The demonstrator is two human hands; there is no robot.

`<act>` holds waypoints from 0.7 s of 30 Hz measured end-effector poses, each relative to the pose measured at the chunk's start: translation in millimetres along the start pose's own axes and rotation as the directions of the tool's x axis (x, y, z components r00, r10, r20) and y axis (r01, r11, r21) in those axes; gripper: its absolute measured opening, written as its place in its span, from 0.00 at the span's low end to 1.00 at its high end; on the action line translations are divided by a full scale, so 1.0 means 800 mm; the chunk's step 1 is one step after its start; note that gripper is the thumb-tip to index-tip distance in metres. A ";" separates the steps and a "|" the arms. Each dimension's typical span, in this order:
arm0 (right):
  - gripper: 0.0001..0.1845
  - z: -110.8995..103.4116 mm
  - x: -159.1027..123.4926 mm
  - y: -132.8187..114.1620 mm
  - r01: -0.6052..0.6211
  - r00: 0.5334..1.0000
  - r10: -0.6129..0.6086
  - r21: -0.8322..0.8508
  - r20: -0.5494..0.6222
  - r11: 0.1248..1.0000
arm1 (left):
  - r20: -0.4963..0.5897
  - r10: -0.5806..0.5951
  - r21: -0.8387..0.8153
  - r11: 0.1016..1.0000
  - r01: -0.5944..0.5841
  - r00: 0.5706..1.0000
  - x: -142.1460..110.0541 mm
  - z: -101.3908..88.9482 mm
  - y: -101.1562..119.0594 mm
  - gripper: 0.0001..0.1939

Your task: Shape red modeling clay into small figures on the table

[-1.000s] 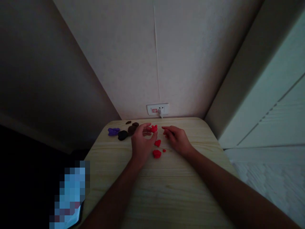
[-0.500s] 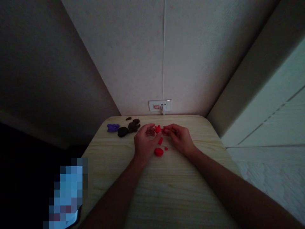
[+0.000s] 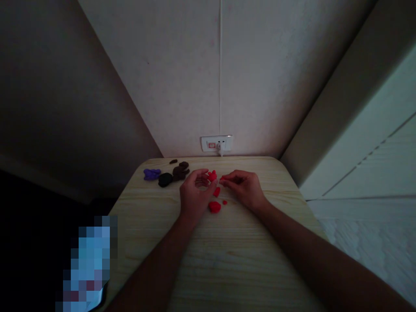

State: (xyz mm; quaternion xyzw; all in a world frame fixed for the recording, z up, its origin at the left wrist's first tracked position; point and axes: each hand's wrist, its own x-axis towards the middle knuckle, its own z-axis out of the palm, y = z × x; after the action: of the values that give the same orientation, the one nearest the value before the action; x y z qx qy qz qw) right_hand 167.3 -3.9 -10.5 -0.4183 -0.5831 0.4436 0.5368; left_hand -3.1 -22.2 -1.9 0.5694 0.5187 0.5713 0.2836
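Observation:
Between the thumb and fingers of my left hand (image 3: 196, 193) is a small red clay figure (image 3: 212, 176) with two little knobs on top. My right hand (image 3: 243, 186), just to the right of it, pinches a small red clay piece (image 3: 222, 178) at its fingertips. The two pieces are close together, with a narrow gap between them. On the table below lie a red clay strip (image 3: 216, 191), a larger red clay lump (image 3: 215, 207) and a tiny red clay bit (image 3: 225, 202).
At the back left of the wooden table (image 3: 208, 260) lie purple clay (image 3: 151, 174), a black clay lump (image 3: 165, 179) and a brown clay figure (image 3: 180, 171). A wall socket (image 3: 216, 143) with a plug sits behind the table. A lit, blurred screen (image 3: 89, 260) is at lower left.
My right hand, earlier apart with its index finger stretched out, now pinches a small red clay piece beside the figure. My left hand keeps its hold. The view has shifted slightly.

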 end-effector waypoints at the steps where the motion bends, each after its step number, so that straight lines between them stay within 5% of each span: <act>1: 0.14 0.000 0.000 0.000 0.006 1.000 -0.006 -0.004 0.002 1.000 | 0.001 -0.004 -0.002 1.000 0.004 1.000 0.000 0.000 0.000 0.19; 21: 0.11 0.000 0.001 0.004 0.054 0.997 -0.049 -0.084 0.062 0.995 | -0.008 -0.003 0.003 1.000 0.003 1.000 0.002 0.002 -0.002 0.19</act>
State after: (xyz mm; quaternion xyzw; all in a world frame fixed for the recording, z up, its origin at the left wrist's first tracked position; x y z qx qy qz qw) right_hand 167.5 -2.6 -13.3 -0.4121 -0.6280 0.4166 0.5121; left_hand -2.3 -20.3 -3.1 0.5668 0.5215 0.5723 0.2815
